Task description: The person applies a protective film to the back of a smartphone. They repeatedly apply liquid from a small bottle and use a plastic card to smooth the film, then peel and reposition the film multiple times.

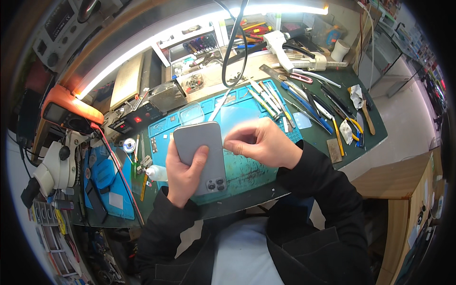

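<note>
A grey smartphone [205, 154] is in my left hand [186, 172], back side up, its camera cluster toward the lower right corner. The thumb lies across the phone's back and the fingers wrap its left edge. Close to the phone's right edge is my right hand [263, 142], its fingers curled into a pinch. Whatever those fingertips hold, if anything, is too small to make out. Beneath both hands spreads a worn blue repair mat [251, 168]. A slim pale strip [219, 105] slants down to the phone's top edge; whether it touches cannot be told.
Several tweezers and pens [270, 99] lie on the mat's far right. Beyond them are pliers [354, 126], a brush [367, 118] and a white glue gun [279, 50]. An orange multimeter [71, 109] and a white bottle [156, 173] stand left. A black cable [225, 57] hangs overhead.
</note>
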Demonstrator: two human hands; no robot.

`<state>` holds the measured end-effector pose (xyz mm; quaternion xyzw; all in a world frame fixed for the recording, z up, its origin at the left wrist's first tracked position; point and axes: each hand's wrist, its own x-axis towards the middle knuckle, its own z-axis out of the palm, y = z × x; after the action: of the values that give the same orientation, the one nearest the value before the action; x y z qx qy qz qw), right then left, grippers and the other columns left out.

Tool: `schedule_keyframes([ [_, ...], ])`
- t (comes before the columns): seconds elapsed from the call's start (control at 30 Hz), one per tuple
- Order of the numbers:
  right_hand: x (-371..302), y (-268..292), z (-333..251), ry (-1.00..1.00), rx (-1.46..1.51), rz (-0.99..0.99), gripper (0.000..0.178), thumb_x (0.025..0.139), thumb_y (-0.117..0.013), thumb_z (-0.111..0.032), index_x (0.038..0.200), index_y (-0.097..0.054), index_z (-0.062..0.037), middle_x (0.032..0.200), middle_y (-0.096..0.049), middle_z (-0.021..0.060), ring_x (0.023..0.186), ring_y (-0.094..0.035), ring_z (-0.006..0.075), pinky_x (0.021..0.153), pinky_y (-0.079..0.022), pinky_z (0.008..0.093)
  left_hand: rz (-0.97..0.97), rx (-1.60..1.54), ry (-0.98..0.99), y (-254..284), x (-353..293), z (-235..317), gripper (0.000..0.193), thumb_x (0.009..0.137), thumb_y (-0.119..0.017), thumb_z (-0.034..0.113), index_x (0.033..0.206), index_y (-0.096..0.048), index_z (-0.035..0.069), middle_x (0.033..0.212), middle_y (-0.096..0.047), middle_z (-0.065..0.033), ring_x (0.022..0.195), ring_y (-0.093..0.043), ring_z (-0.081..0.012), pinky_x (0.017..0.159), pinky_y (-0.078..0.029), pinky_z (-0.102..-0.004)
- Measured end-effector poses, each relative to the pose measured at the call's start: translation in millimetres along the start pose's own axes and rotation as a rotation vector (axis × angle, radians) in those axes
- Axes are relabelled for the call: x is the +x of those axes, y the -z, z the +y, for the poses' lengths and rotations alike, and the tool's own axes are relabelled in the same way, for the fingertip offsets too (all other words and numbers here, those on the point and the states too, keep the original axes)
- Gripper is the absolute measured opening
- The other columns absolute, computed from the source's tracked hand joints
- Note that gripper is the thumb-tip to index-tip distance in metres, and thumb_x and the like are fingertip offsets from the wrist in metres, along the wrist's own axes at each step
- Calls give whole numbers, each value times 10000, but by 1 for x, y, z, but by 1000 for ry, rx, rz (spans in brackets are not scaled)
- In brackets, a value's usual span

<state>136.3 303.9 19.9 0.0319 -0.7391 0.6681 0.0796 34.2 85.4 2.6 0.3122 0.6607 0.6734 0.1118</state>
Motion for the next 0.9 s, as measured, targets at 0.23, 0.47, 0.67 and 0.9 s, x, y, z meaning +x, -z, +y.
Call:
schedule_keyframes([
  [0.23, 1, 0, -6, 45, -110, 21, 147, 1001, -766, -115, 1052, -791, 20, 893, -785, 59, 828, -701, 100, 756, -560, 279, -8, 20, 11, 2, 0, -1, 416, 1017, -753, 125, 1364, -564, -5, 1219, -692, -76, 1083, -666, -145, 940, -552, -302],
  [0.47, -2, -2, -7, 88, -231, 47, 147, 993, -773, -120, 1037, -790, 19, 893, -791, 78, 820, -715, 118, 761, -564, 285, -25, 4, 16, 3, 0, -3, 416, 1022, -742, 121, 1372, -553, -2, 1227, -689, -76, 1086, -666, -143, 938, -552, -297],
  [0.67, -3, -1, -11, 138, -226, 36, 134, 985, -777, -107, 1056, -790, 5, 920, -793, 93, 816, -739, 169, 777, -575, 297, -16, -14, -39, 7, -3, -12, 464, 1045, -736, 198, 1402, -514, 1, 1241, -670, -78, 1109, -648, -144, 965, -539, -310],
  [0.9, -13, -18, -12, 333, -269, 188, 132, 942, -790, -42, 1071, -791, -13, 1034, -793, 124, 896, -764, 234, 820, -596, 334, 65, 92, -319, 3, -6, -11, 544, 1057, -712, 245, 1482, -464, 12, 1394, -555, -147, 1207, -594, -224, 1027, -505, -388],
])
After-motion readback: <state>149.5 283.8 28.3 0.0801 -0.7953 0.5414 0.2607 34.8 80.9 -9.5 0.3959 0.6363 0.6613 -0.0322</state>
